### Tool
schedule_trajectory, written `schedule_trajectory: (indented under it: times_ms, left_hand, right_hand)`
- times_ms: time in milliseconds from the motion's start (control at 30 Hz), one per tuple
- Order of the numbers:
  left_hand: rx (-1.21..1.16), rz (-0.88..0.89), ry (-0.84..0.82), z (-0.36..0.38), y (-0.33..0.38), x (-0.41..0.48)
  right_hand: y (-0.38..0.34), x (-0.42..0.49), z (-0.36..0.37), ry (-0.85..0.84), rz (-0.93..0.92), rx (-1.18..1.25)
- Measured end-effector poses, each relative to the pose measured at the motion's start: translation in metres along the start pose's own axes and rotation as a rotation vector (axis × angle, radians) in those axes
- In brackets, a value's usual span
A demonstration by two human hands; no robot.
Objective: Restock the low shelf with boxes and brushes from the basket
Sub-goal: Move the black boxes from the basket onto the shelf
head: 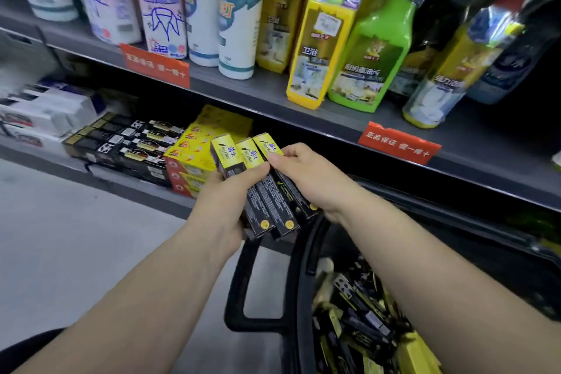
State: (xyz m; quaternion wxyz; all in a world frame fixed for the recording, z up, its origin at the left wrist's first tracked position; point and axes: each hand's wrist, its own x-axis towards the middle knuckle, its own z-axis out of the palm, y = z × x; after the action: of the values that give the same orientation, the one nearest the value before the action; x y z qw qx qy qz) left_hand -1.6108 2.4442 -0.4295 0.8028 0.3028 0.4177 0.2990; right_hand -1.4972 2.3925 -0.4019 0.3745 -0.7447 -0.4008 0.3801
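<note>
My left fingers (253, 171) are wrapped round three black-and-yellow boxes (267, 191). The thumb lies across their faces and the rest of my left hand (223, 203) cups them from beneath, so they sit side by side as one flat bundle with the yellow ends pointing away from me. My right fingers (283, 158) are curled over the box on the far right of the bundle, and my right hand (309, 179) grips that edge, so both hands hold the same three boxes up in the air. Just past my left fingertips, a stack of yellow boxes (194, 149) stands on the low shelf (60, 168). Further out to the left of them lie rows of black boxes (127, 143) with silver print, and beyond those some white boxes (45, 112), too blurred to read. Under my wrists, nearer to me, is the black basket (299, 282), its handle (236, 282) below my left forearm. Inside it is a jumble of more black and yellow packs (358, 322), which I cannot tell apart. Above my fingers runs the upper shelf (243, 94), with a red tag (399, 143) on its front lip just over my right hand and another red tag (154, 65) further left. On that shelf stand a yellow bottle (318, 48), a green bottle (373, 51) and white bottles (239, 18). The grey floor (76, 237) lies to the left of my left arm.
</note>
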Motion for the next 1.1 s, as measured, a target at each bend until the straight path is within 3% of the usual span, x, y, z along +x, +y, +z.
schedule_trajectory:
  times_ms: [67,200,333,467,533,600,667,1000,1100]
  left_hand:
    - [-0.047,0.012,0.088,-0.01,0.01,0.007]
    - [-0.073,-0.018,0.188,-0.022,0.024,0.022]
    - [-0.121,0.024,0.271,-0.029,0.028,0.035]
    - [-0.068,0.052,0.323,-0.038,0.026,0.047]
    - [-0.035,0.053,0.318,-0.043,0.028,0.048]
    - [0.017,0.041,0.356,-0.052,0.025,0.063]
    - [0.057,0.049,0.347,-0.056,0.027,0.066]
    - [0.15,0.008,0.282,-0.059,0.027,0.079]
    - [0.151,0.026,0.284,-0.061,0.03,0.08]
  right_hand:
    - [-0.006,0.013,0.007,-0.112,0.016,0.016]
    - [0.004,0.028,0.005,-0.493,0.035,0.138]
    - [0.019,0.068,0.0,-0.411,0.154,0.185]
    - [0.042,0.104,-0.009,-0.264,0.337,-0.022]
    - [0.057,0.111,-0.009,-0.218,0.36,-0.335]
    - [0.077,0.127,-0.002,-0.309,0.395,-0.757]
    - [0.078,0.124,0.002,-0.371,0.388,-1.008]
    - [0.097,0.122,-0.001,-0.496,0.409,-1.218]
    - [0.09,0.144,0.005,-0.436,0.364,-1.194]
